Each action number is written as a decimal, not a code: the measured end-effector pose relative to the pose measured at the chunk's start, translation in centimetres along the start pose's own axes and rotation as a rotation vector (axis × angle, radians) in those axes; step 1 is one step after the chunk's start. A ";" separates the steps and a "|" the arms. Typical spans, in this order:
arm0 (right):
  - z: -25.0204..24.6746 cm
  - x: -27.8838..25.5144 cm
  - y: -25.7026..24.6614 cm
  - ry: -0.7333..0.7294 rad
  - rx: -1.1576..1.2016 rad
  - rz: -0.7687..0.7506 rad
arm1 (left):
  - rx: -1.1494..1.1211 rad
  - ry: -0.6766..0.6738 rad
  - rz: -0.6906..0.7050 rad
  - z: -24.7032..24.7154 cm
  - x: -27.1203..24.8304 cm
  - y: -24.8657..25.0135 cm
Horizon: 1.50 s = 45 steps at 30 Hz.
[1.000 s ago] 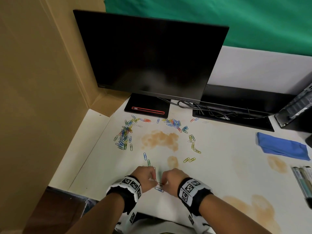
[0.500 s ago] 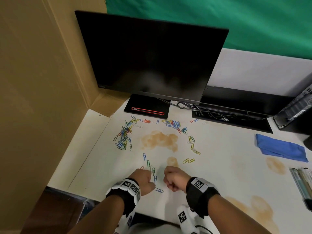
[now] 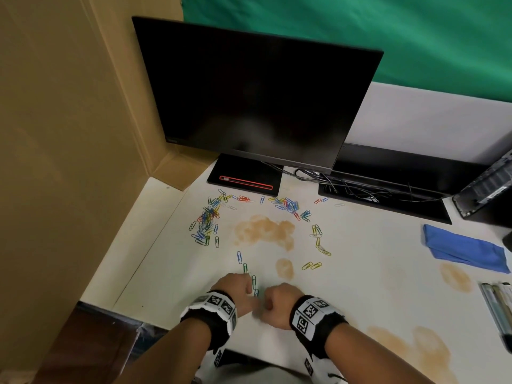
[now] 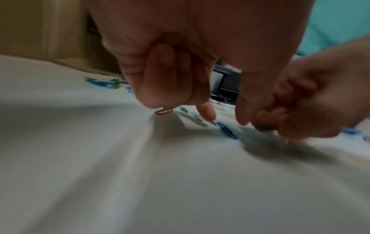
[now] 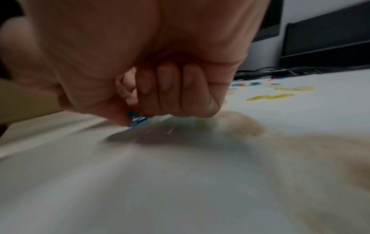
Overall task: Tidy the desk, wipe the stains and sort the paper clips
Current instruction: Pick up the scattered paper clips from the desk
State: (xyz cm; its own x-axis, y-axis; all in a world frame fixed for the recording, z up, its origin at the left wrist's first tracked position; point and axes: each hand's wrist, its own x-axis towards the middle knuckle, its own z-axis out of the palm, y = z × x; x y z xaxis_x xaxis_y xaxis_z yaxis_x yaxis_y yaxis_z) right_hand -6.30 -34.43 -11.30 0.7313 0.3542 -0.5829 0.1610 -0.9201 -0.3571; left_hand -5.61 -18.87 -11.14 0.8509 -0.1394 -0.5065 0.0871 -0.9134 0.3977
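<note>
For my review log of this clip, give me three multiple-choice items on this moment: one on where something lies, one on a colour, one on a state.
1. Where does the blue cloth lie on the desk?
A. Under the monitor
B. At the right side
C. Between the hands

2. What colour is the paper clip pinched by the right hand?
A. Blue
B. Yellow
C. White

3. How is the monitor?
A. Showing a document
B. Lying face down
C. Dark, standing upright

Answers:
1 B: the head view shows the cloth far right, near a brown stain.
2 A: the right wrist view shows blue wire between thumb and fingers.
3 C: its screen is black and it stands on its base.
</note>
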 end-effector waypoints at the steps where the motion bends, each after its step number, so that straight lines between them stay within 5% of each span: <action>1: -0.4 0.0 0.2 0.003 0.073 0.024 | 0.091 0.004 0.012 0.1 0.0 0.3; 7: -2.7 0.8 0.6 0.118 0.349 0.127 | 0.292 -0.019 -0.001 0.6 0.6 1.4; 13: -3.1 2.3 -2.0 0.136 0.269 0.142 | 0.258 -0.038 -0.016 0.2 0.3 -0.1; 18: -2.2 3.6 -2.9 0.156 -0.040 0.100 | -0.062 0.096 -0.088 -1.1 0.2 -1.5; 24: -2.4 4.6 -2.1 0.107 -0.005 0.135 | -0.691 -0.017 -0.269 -2.4 1.1 -3.2; 26: -2.6 4.7 -1.9 0.093 0.063 0.142 | -0.729 -0.014 -0.263 -2.5 1.4 -3.5; 30: -3.2 4.9 -1.7 0.121 0.298 0.134 | -0.329 0.095 -0.147 -2.6 1.5 -3.4; 34: -3.2 4.8 -2.3 0.074 0.536 0.042 | 0.004 0.062 -0.120 -2.7 1.5 -3.0; 41: -3.2 5.5 -3.6 0.050 0.494 0.013 | 0.122 -0.020 -0.166 -3.1 2.1 -3.2; 45: -2.2 5.7 -4.2 0.056 0.178 -0.040 | -0.059 0.030 -0.151 -3.3 1.8 -3.6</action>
State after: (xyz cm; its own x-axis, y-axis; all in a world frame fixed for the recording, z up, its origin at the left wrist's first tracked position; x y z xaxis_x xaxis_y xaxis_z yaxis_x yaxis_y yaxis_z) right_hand -1.31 -28.88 -11.52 0.7632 0.3758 -0.5256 0.0747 -0.8593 -0.5060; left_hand -2.67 -14.53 -10.92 0.8411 0.0099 -0.5408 0.2445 -0.8988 0.3637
